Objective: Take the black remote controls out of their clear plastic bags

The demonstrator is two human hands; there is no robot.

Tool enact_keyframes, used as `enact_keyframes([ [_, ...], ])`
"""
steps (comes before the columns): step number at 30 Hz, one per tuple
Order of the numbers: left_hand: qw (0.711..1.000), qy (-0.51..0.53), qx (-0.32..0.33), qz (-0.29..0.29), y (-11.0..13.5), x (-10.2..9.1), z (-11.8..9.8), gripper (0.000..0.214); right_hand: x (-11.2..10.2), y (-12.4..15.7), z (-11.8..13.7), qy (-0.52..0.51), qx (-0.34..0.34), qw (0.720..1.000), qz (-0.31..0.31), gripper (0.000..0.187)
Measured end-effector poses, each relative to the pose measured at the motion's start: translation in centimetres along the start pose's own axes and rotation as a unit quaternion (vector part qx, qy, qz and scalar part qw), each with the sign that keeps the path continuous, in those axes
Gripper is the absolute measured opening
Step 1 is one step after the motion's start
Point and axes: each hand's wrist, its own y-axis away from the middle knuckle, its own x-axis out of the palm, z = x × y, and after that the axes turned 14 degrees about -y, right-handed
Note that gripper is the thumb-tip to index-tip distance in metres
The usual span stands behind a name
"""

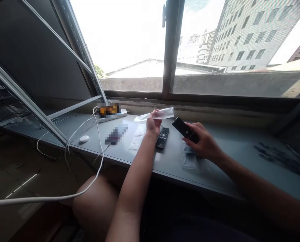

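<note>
My left hand grips a clear plastic bag, raised above the table near the window sill. In my right hand is a black remote control, tilted with its far end toward the bag but apart from it. Between my hands a second remote control lies buttons up on the table. Flat plastic bags lie to the left, partly behind my left forearm. Below my right hand is another clear bag with something dark in it, partly hidden by the hand.
The grey table runs along the window. A blurred phone-like object, a round white object and a power strip are at left. A white cable hangs across the front edge. Dark thin items lie at right. A metal frame slants up at left.
</note>
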Motion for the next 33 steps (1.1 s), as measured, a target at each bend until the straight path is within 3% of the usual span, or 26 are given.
enact_keyframes([
  [6,1.000,-0.021,0.009,0.007,0.1,-0.1,0.1,0.022,-0.5,-0.1,-0.5,0.046,-0.014,0.998,-0.047,0.071],
  [11,0.999,-0.044,0.015,0.013,0.2,0.1,0.1,0.022,-0.9,0.0,-0.7,0.079,0.016,0.992,-0.094,0.071],
  [17,0.995,-0.083,0.040,0.042,0.5,0.4,0.2,0.020,-1.0,-0.3,-0.3,0.101,-0.015,0.993,-0.055,0.056],
  [24,0.963,-0.214,0.077,0.145,1.7,1.1,0.8,0.029,-0.9,-0.2,-0.5,0.116,-0.029,0.993,-0.009,0.058],
  [30,0.926,-0.290,0.084,0.224,1.4,0.7,1.4,0.048,-0.8,0.1,-1.0,0.127,0.048,0.989,-0.051,0.093],
  [33,0.907,-0.321,0.085,0.258,1.2,0.6,1.9,0.053,-0.7,0.2,-1.2,0.132,0.054,0.988,-0.062,0.093],
])
